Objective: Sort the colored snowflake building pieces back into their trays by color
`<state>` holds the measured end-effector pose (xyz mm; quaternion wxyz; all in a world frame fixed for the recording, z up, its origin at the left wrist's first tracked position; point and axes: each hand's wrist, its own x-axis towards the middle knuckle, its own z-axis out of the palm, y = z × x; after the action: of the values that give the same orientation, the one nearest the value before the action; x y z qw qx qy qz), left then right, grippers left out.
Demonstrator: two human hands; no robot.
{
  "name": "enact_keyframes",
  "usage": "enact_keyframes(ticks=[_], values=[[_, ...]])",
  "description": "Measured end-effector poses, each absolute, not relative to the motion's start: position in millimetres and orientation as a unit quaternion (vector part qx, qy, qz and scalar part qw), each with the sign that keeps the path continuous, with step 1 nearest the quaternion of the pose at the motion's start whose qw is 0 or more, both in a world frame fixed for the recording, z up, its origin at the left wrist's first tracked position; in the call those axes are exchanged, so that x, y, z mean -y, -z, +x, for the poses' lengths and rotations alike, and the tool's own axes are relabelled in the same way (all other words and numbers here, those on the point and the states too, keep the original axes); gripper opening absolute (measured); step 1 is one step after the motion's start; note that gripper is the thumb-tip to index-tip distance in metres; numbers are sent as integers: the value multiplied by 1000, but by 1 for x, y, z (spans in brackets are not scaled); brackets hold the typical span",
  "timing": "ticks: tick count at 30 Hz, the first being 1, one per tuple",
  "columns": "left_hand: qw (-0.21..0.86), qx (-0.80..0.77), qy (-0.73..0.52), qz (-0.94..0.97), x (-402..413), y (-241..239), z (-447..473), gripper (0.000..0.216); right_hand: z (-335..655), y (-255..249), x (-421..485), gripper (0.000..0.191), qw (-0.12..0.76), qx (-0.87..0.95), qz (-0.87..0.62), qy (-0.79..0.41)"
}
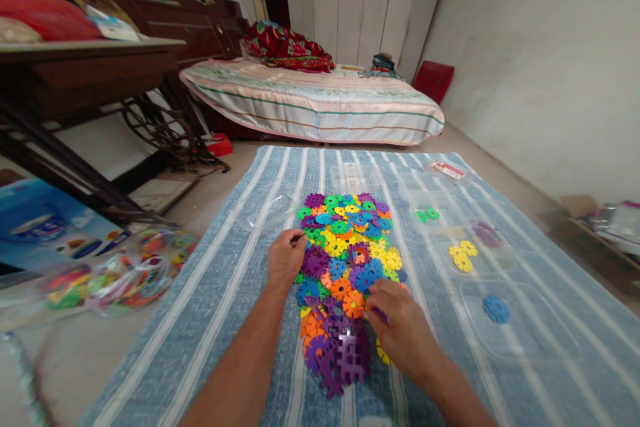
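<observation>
Centrally, plastic pieces (333,241) lie heaped on striped cloth (210,280), the left hand (286,257) at their nine o'clock edge, the right hand (400,312) at four, though whether either's fingers grip anything I cannot tell.

The blue, white-striped tabletop (225,320) carries a heap of colourful plastic pieces (341,240), spread from its middle toward six o'clock. Clear plastic trays (545,339) lie between one and four o'clock, a clear container (367,177) at twelve, a see-through container (267,211) at ten.
</observation>
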<state>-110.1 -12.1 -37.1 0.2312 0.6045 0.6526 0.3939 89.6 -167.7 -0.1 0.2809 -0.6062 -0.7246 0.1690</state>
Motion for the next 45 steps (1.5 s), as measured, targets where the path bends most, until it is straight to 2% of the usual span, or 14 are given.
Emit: enact_keyframes(ticks=[7,17,22,35,41,45], values=[[225,-658,-386,606,14,34,-110,17,76,2,162,15,242,764,-596,-44],[232,-660,-382,604,15,32,-109,16,74,-1,159,29,165,761,-617,-109],[224,-653,-387,612,13,35,-112,18,73,4,157,31,188,756,-613,-134],[233,-659,-386,602,12,32,-114,18,71,-3,166,9,263,738,-593,-184],[232,-657,-387,604,11,33,-115,19,85,-23,160,10,290,754,-566,-164],[228,-660,-386,603,12,32,-115,18,122,-46,125,9,263,769,-574,-104]])
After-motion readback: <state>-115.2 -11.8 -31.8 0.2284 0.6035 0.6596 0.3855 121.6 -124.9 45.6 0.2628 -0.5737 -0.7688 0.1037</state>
